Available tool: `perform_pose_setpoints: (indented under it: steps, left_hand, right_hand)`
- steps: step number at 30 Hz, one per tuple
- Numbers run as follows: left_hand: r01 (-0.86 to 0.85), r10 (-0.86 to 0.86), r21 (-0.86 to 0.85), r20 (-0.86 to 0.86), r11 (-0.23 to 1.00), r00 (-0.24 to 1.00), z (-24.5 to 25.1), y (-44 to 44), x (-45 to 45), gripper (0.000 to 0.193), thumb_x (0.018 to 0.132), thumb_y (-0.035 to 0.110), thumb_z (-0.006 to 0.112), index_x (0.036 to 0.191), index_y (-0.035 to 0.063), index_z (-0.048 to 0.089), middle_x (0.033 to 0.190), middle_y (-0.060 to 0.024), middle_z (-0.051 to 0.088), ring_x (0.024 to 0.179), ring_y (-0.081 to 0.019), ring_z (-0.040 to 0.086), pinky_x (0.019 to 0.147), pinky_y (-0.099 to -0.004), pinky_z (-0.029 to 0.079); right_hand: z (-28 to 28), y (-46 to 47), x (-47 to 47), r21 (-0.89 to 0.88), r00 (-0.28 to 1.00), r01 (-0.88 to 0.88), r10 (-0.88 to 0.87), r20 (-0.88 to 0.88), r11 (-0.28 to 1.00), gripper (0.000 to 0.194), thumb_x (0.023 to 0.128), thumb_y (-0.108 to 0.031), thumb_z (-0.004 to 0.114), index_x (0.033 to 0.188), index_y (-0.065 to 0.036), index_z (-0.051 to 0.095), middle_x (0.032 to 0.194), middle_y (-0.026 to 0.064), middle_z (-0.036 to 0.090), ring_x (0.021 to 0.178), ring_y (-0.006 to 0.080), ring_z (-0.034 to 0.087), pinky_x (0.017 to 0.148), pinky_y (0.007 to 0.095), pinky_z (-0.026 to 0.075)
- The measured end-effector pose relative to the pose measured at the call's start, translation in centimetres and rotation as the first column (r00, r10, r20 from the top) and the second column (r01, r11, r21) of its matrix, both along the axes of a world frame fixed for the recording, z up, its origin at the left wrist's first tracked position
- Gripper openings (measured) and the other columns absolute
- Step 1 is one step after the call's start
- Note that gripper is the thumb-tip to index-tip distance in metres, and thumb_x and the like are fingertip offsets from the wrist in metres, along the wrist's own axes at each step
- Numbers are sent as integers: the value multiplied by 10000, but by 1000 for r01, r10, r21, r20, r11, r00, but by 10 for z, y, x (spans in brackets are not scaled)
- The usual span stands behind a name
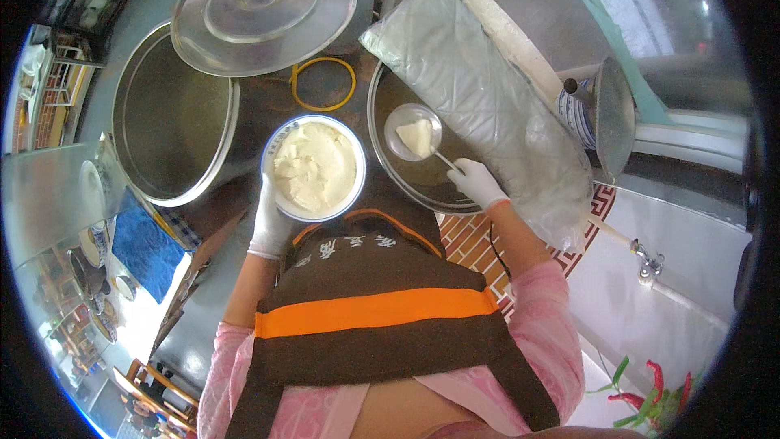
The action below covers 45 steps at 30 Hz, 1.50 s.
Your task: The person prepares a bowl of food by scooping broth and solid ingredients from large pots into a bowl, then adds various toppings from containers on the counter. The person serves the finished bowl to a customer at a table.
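My left hand (272, 219), in a white glove, holds a white bowl with a blue rim (364, 166) by its left side. A pale, soft, curd-like food (317, 164) fills the bowl. My right hand (478, 182), also gloved, grips the handle of a shallow metal ladle (395, 144). A pale piece of the same-looking food (417, 136) lies in the ladle. The ladle is over a large round metal pot (373, 116), whose right part is hidden under a clear plastic-wrapped, padded cover (463, 73).
At the left stands another large round vessel (231, 134), partly overlapped by a big metal lid (262, 12). A yellow ring-shaped hose (351, 82) lies between the vessels. Farther right are a metal pan-like object (614, 119) and a tap (649, 265).
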<state>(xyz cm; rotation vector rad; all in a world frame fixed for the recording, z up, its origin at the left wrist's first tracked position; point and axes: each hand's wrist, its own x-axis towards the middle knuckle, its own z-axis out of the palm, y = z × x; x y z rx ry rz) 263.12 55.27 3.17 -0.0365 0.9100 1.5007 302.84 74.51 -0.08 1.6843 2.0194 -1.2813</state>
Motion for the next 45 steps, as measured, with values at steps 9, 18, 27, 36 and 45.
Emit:
perform_pose_setpoints:
  steps: [9,18,27,36,45]
  left_hand:
    - [201,-208,-75,-102,977,973,-40,15,-10,658,1120,500,385,1591,41,362,1585,-139,467,1431,-254,477,1217,-391,365]
    - [316,-314,24,-82,948,946,-19,41,-3,672,1114,488,418,1592,20,351,1597,-146,451,1452,-256,456,1223,-398,353]
    - [206,-206,29,-12,978,978,1,39,0,664,1122,490,391,1588,18,358,1589,-162,455,1436,-256,473,1222,-391,348]
    - [2,2,44,-96,999,995,58,21,11,669,1109,544,381,1580,68,389,1576,-129,480,1420,-253,495,1195,-400,405]
    - [-132,155,117,-217,984,964,80,-50,-22,671,1105,542,365,1609,101,315,1614,-151,410,1445,-309,471,1196,-476,420]
  right_hand:
    - [158,-35,-64,53,999,19,-17,-47,998,281,975,-243,609,1084,11,662,921,257,691,895,413,695,804,461,530]
    - [128,-50,-109,370,991,-135,125,51,919,266,995,-198,608,1170,2,617,915,246,655,848,382,677,784,431,524]
    - [119,16,-82,-333,847,210,-341,-408,919,261,1006,-234,634,1177,-37,637,776,8,626,569,65,517,481,222,396]
    - [-9,215,1,758,990,127,-129,-58,639,342,1028,-267,561,1200,25,612,989,227,722,932,443,685,845,497,538]
    - [-37,224,67,698,903,317,-430,-14,642,424,1019,-269,546,1286,59,575,1209,332,656,1158,512,608,978,550,491]
